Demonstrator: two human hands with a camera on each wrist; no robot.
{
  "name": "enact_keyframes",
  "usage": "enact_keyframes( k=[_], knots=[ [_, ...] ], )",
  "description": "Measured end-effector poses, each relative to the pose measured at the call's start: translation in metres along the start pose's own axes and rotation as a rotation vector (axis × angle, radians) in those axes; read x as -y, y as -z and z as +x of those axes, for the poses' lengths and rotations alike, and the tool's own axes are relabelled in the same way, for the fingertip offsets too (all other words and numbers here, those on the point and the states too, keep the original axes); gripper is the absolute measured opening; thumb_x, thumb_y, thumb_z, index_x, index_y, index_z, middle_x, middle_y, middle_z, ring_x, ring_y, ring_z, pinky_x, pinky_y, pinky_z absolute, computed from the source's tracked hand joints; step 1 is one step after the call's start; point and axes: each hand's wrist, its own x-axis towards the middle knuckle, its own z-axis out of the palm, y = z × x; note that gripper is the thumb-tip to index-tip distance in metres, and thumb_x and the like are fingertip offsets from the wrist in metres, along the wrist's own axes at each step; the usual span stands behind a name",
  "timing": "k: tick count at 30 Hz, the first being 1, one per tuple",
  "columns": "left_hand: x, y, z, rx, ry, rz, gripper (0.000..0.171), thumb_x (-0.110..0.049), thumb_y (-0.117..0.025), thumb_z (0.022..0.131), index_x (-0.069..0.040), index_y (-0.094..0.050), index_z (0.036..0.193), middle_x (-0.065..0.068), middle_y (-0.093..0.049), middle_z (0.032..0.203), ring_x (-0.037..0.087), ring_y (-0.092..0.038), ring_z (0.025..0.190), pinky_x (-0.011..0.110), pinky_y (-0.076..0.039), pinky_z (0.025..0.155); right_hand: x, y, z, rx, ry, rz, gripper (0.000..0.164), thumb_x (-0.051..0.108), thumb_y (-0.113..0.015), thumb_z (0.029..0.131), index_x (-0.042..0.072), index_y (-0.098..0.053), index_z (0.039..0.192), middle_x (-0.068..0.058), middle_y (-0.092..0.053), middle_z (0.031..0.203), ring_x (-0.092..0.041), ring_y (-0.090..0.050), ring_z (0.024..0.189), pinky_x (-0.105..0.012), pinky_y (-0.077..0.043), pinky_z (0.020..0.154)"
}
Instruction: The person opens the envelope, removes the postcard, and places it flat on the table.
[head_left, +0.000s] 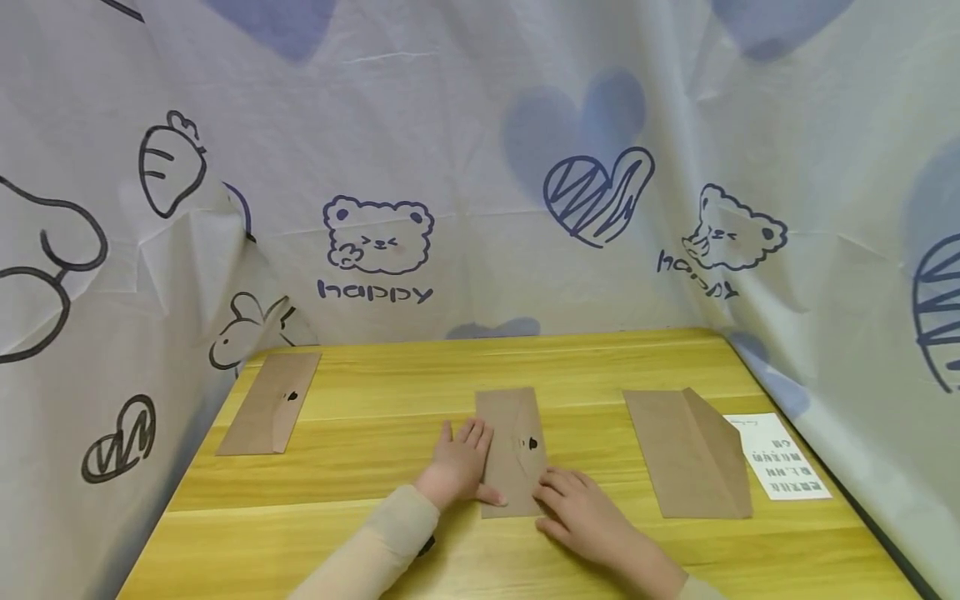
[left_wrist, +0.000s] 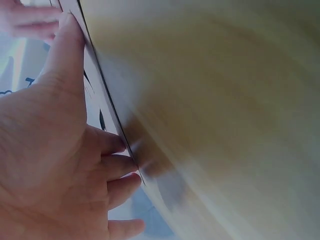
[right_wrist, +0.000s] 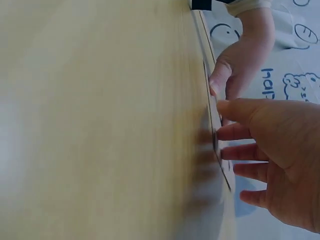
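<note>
A brown paper envelope (head_left: 504,417) lies flat mid-table, its flap folded over and a small black mark near the right edge. My left hand (head_left: 456,467) rests along its left side, fingers spread and pointing away, with the thumb lying across the lower part. At the lower right edge, my right hand (head_left: 581,512) touches the paper with slightly bent fingertips. Both wrist views look low across the table, showing the envelope only as a thin edge beside the left hand (left_wrist: 55,150) and the right hand (right_wrist: 280,150).
To the right lies another brown envelope (head_left: 678,458) with its flap unfolded, overlapping a white card (head_left: 787,467) with printed characters. A folded envelope (head_left: 258,408) with a black mark lies at the far left. Behind the wooden table (head_left: 360,375) hangs a patterned curtain (head_left: 465,167).
</note>
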Motion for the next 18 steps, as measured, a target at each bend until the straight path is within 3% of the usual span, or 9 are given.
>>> enact_keyframes(
  k=[7,18],
  knots=[
    [-0.001,-0.002,0.001,-0.002,0.001,-0.008,0.117,-0.086,-0.052,0.069,-0.014,-0.021,0.156,0.004,-0.021,0.163,0.019,-0.02,0.151,0.051,-0.02,0.121,-0.006,-0.011,0.016,-0.022,-0.03,-0.045,0.051,0.035,-0.063,0.094,0.009,-0.054,0.137,-0.015,-0.052,0.139,-0.032,-0.049,0.131,-0.054,-0.042,0.104],
    [-0.002,-0.001,0.0,-0.002,0.006,-0.013,0.116,-0.085,-0.054,0.07,-0.013,-0.022,0.156,0.005,-0.022,0.163,0.02,-0.022,0.151,0.05,-0.021,0.121,-0.005,-0.013,0.047,0.036,-0.128,-0.063,0.049,0.03,-0.054,0.099,0.009,-0.048,0.143,-0.018,-0.046,0.145,-0.034,-0.042,0.138,-0.061,-0.04,0.103]
  ],
)
